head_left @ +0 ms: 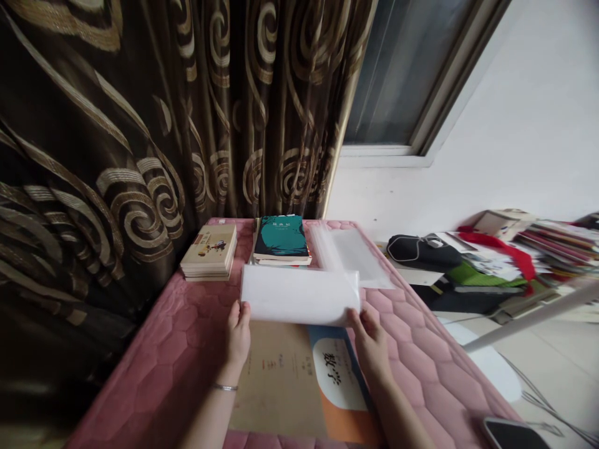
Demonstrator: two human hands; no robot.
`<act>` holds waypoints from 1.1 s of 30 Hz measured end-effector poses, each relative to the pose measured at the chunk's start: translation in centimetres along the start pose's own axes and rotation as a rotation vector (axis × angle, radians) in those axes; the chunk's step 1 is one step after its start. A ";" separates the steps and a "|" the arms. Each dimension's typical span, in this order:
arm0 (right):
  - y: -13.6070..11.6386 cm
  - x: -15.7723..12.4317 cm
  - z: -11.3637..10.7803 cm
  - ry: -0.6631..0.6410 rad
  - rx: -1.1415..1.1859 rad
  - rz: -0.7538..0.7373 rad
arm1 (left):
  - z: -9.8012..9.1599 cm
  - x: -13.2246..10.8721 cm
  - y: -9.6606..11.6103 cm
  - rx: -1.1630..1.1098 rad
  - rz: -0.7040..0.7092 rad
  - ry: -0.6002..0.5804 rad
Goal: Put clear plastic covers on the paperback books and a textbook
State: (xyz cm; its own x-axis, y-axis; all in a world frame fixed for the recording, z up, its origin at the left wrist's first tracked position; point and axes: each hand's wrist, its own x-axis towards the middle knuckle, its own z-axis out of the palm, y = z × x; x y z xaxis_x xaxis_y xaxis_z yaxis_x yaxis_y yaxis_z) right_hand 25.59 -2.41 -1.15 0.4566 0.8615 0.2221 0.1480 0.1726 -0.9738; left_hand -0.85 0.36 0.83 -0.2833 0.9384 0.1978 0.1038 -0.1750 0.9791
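Note:
A white, slightly glossy folded sheet or sleeve (299, 295) is held up between my two hands. My left hand (238, 330) pinches its lower left corner, thumb on top. At its lower right corner, the fingers of my right hand (367, 337) are closed on it. Below it lies an open book cover (285, 380), beige on the left, with a blue and orange part on the right. Beyond the sheet stands a stack of books with a teal cover on top (283, 237). Clear plastic sleeves (353, 255) lie to the right of that stack.
A stack of cream books (210, 249) sits at the back left of the pink quilted surface (163, 355). A dark phone-like object (512, 433) lies at the lower right. Patterned curtains hang behind. Papers, a black case (423, 251) and more books fill the right side.

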 end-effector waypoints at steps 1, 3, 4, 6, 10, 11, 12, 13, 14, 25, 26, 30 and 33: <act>0.1 0.0 0.0 -0.007 0.007 0.004 | 0.0 0.0 0.1 0.004 0.004 0.000; 0.4 0.1 -0.1 0.003 -0.016 0.012 | -0.1 0.0 0.1 0.016 0.017 -0.001; 0.5 0.1 -0.1 0.012 -0.038 0.013 | -0.2 0.0 0.0 0.022 0.023 -0.001; 0.7 0.3 -0.1 0.025 -0.077 0.006 | -0.3 0.0 -0.4 0.025 0.031 -0.005; 0.7 0.6 0.1 0.040 -0.119 -0.024 | -0.4 0.2 -1.1 0.018 0.013 -0.010; 0.7 0.6 0.1 0.044 -0.123 -0.030 | -0.4 0.3 -1.2 0.013 0.004 -0.008; 0.6 0.6 0.1 0.047 -0.124 -0.032 | -0.4 0.3 -1.2 0.008 -0.006 -0.008; 0.5 0.5 0.1 0.047 -0.124 -0.029 | -0.4 0.3 -1.2 0.001 -0.013 -0.008; 0.4 0.4 0.1 0.044 -0.118 -0.022 | -0.3 0.3 -1.2 -0.006 -0.018 -0.008; 0.2 0.4 -0.1 0.048 -0.100 0.003 | -0.1 0.0 -0.5 0.017 -0.005 -0.015; 0.4 0.4 -0.1 0.055 -0.112 -0.001 | -0.1 0.0 -0.5 0.023 0.000 -0.010; 0.6 0.6 0.0 0.043 -0.106 -0.006 | -0.3 0.1 -0.8 0.033 0.018 -0.011; 0.5 0.4 0.1 0.022 -0.054 -0.012 | -0.4 0.1 -0.6 0.022 0.004 0.016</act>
State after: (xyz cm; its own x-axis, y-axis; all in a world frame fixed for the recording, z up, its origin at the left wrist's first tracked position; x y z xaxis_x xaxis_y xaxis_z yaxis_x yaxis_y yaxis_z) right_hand 25.78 -1.90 -1.53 0.4731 0.8489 0.2358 0.2003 0.1570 -0.9671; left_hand -1.29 0.43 0.25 -0.2980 0.9327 0.2029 0.1259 -0.1723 0.9770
